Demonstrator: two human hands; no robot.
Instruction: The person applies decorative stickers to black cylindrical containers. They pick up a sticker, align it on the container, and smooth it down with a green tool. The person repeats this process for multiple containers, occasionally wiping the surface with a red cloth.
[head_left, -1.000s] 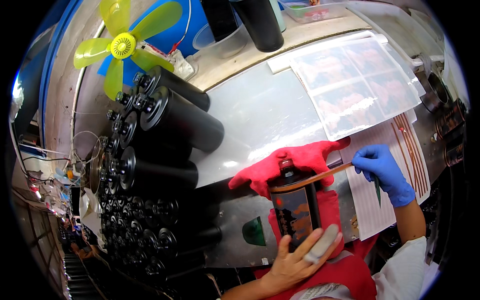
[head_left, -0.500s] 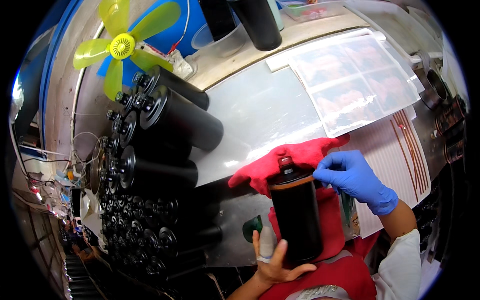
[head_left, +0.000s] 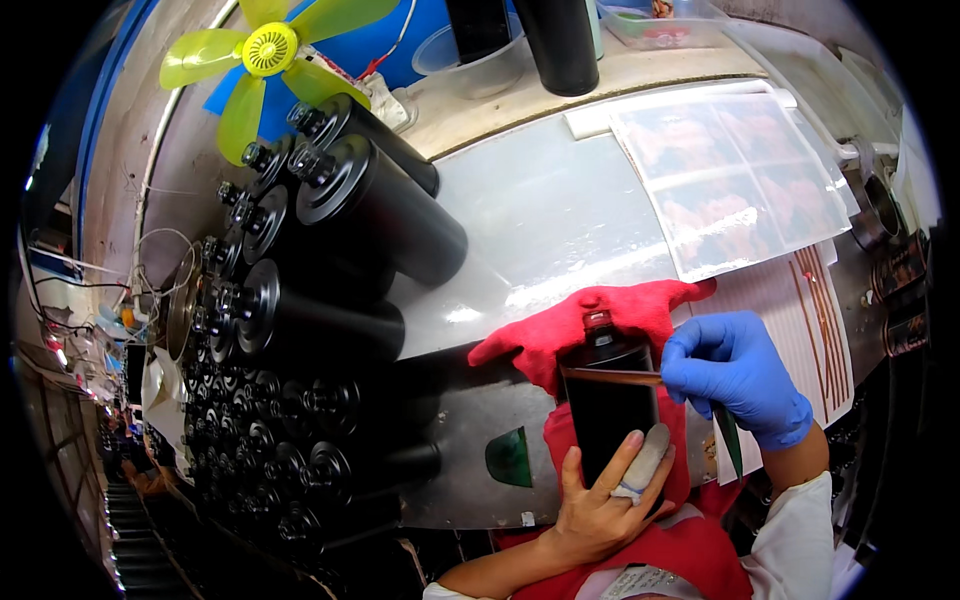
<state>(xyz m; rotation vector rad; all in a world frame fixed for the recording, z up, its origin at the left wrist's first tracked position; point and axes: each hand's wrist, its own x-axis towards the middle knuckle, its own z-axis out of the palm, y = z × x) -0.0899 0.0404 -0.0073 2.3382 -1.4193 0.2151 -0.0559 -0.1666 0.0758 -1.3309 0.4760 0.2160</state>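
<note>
A black bottle with a short neck lies against a bunched red cloth, its neck pointing away from me. My left hand is laid over the bottle's near part, fingers curved round its side; one finger wears a greyish cover. My right hand, in a blue glove, pinches the end of a thin brown strip that runs across the bottle below its shoulder. From under that glove a narrow green pointed tool sticks out towards me. Left of the bottle lies a dark green curved piece.
Several black bottles are stacked at the left, below a yellow-green fan. Printed clear sheets lie at the far right, above white paper holding brown strips. Along the back are a plastic bowl and an upright black bottle.
My left hand has moved from beside the bottle onto its near part. My right hand has shifted slightly right and nearer; the brown strip's end now shows between bottle and glove. The view has shifted slightly.
</note>
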